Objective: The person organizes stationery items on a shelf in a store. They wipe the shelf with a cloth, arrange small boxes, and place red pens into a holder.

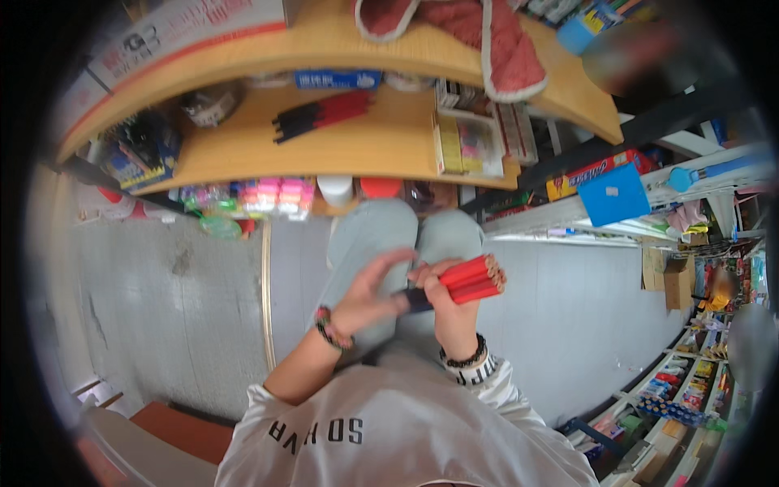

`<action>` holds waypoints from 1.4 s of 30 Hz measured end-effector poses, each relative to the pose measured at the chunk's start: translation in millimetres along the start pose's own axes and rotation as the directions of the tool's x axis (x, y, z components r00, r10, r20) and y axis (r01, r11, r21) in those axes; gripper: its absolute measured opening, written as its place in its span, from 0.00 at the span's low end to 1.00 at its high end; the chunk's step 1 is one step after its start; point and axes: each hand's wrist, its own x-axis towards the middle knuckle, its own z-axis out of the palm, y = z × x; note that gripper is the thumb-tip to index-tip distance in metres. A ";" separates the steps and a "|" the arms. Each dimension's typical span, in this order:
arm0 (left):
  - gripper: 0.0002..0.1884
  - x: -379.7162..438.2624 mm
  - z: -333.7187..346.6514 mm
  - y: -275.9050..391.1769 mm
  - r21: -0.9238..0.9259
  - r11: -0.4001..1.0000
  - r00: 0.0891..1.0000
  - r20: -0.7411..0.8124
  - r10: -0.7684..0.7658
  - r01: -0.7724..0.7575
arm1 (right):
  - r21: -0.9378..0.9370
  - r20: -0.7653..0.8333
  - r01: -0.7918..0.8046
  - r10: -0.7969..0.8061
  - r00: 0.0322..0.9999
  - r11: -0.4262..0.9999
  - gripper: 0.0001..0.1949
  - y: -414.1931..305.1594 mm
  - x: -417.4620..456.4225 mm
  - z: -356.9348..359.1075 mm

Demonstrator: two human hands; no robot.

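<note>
My right hand (450, 298) is closed around a bundle of red pencils (471, 281). Their pale wooden ends face right, and the dark ends stick out on the left side of my fist. My left hand (371, 292), blurred, is spread with its fingers apart beside those dark ends. Whether its thumb touches them I cannot tell. Both hands are above my lap. In front of me, more red-and-black pencils (322, 114) lie loosely side by side on the wooden shelf (243, 146) beneath the desktop.
On the wooden desktop (328, 45) lies a red cloth with pale edging (517, 61). Small boxes (468, 143) stand at the shelf's right end. A blue card (614, 193) hangs on the white rack to the right. Stocked shelves (675, 383) line the far right; a person (718, 298) is there.
</note>
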 end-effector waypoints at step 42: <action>0.08 -12.4 3.3 73.3 -0.092 0.995 0.977 -0.213 0.024 -0.045 | -0.427 0.101 0.676 -0.711 0.696 0.601 0.05 -129.0 54.0 61.8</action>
